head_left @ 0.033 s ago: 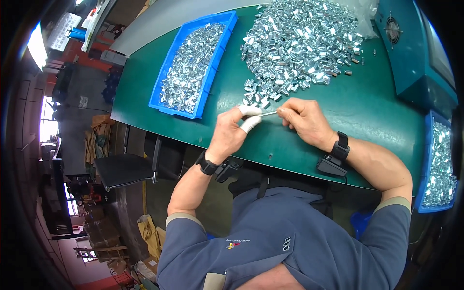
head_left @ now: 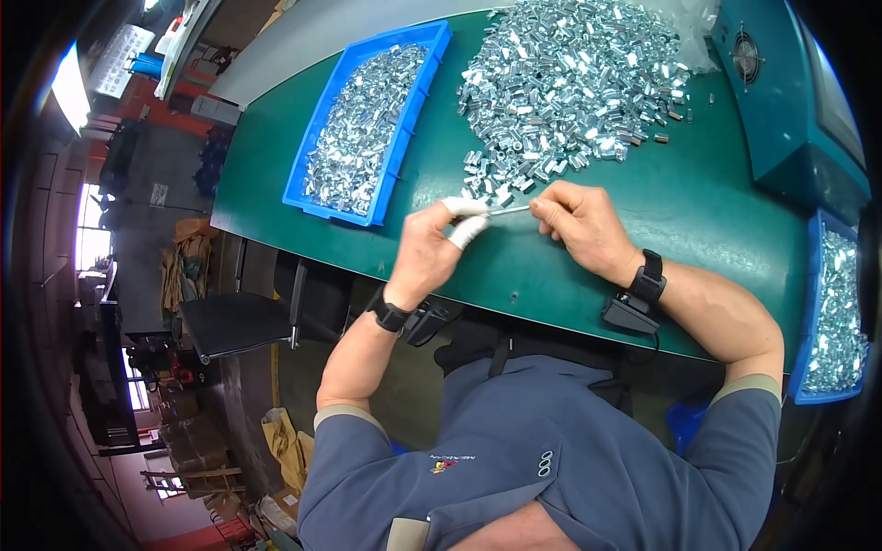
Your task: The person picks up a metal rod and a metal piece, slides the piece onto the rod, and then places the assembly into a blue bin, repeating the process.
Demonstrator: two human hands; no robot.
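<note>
My right hand (head_left: 586, 228) pinches one end of a thin, straight metal rod (head_left: 511, 210) between thumb and fingers. The rod's other end reaches the fingertips of my left hand (head_left: 430, 246), whose thumb and forefinger wear white covers. Those two fingers are closed together at the rod's tip; whatever small piece they may hold is hidden. Just beyond both hands lies a big heap of small, shiny metal sleeves (head_left: 570, 83), some showing a hole through the end. Both hands are above the near part of the green tabletop (head_left: 441, 275).
A blue tray (head_left: 390, 174) full of similar metal pieces stands at the left. Another filled blue tray (head_left: 808, 367) sits at the right edge. A teal machine (head_left: 781, 138) with a fan grille occupies the back right, beside a clear plastic bag (head_left: 695, 32). A black chair (head_left: 234, 321) stands left.
My left hand has shifted slightly to the left, and its thumb and forefinger have come closer together at the rod's tip. My right hand has barely moved, still gripping the rod.
</note>
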